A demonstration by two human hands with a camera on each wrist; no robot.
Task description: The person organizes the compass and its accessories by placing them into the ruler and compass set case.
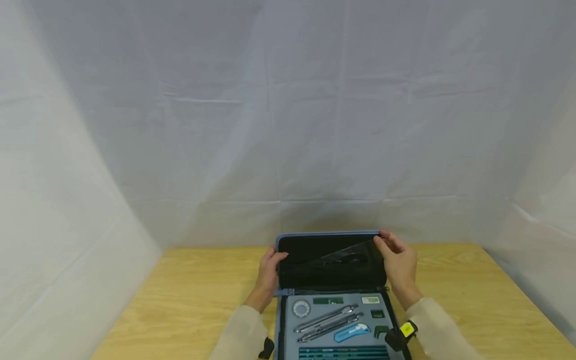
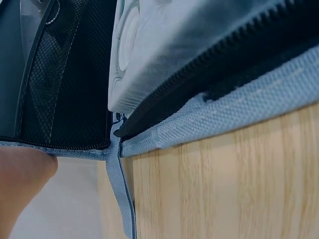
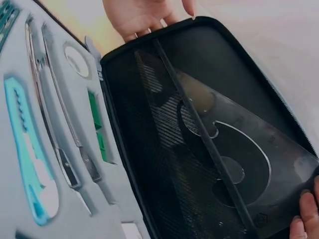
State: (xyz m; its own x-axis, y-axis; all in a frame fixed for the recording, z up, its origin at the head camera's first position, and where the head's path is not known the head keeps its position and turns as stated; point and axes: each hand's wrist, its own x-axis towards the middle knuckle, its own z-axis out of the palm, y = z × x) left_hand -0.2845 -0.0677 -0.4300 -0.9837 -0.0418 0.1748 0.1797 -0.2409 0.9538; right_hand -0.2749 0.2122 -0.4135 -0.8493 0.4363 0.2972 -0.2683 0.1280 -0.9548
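Note:
An open zippered drawing-tool case (image 1: 280,325) lies on the table, its lid (image 1: 333,233) raised at the back. Inside the lid, a clear set square (image 3: 279,149) with a curved cut-out sits slanted, partly behind a black mesh pocket (image 2: 75,64). At the lid's left edge, my left hand (image 1: 267,275) grips the rim, thumb in front and fingers behind. My right hand (image 1: 400,265) is at the lid's upper right corner; its fingertips (image 3: 297,226) pinch the set square's corner there. The right wrist view cuts off most of that hand.
A grey tray (image 1: 324,320) in the case holds two metal compasses (image 1: 328,322), a blue cutter (image 1: 352,332), green pencils (image 1: 344,353), a white round piece (image 1: 301,308) and small green pieces. The wooden table (image 1: 202,300) meets a white cloth wall (image 1: 270,150) behind.

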